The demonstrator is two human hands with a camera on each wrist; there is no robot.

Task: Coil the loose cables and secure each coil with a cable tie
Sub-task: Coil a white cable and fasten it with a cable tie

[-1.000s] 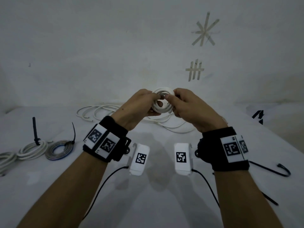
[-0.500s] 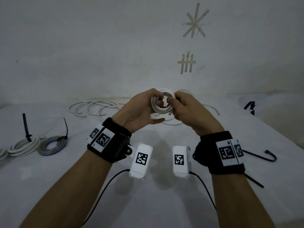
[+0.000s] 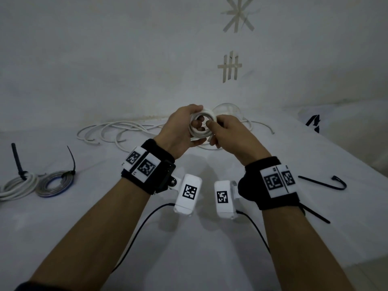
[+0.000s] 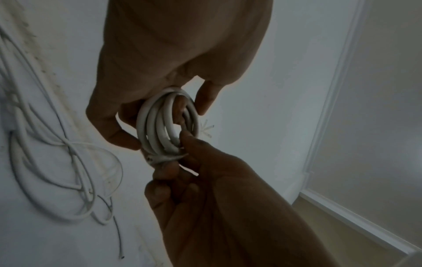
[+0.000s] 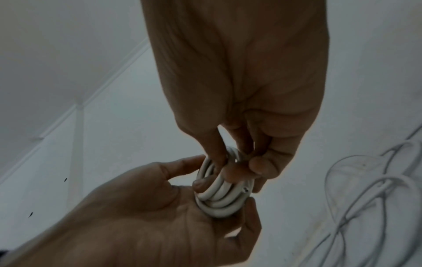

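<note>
Both hands are raised above the white table [image 3: 189, 238], holding one small white cable coil [image 3: 202, 124] between them near the far edge. The left hand [image 3: 180, 131] curls around the coil's left side, its fingertips showing through the centre of the ring in the head view and its thumb lying under the lower turns. The right hand [image 3: 228, 133] pinches the coil's right side between thumb and forefinger, the other fingers folded below. In the left wrist view the coil [image 4: 167, 124] shows several stacked turns, and a cut cable end sits at the bottom where the right hand's fingers [image 4: 189, 142] close on it. The right wrist view shows the same coil [image 5: 222, 191] resting in the left palm, with a cut end facing the camera; whether that end is tucked under a turn or merely pressed against it is hard to tell.

Behind the hands, loose white cables [image 3: 113, 131] sprawl in open loops along the base of the wall. At the left of the table lie two tied coils, a white tied coil [image 3: 19, 185] and, just beside it, a grey and blue tied coil [image 3: 55, 183], each with a black tie tail standing up. To the right lies a spare black cable tie [image 3: 323, 182], hooked at one end, and a second black tie [image 3: 317, 215] pokes out from under the right wrist.
</note>
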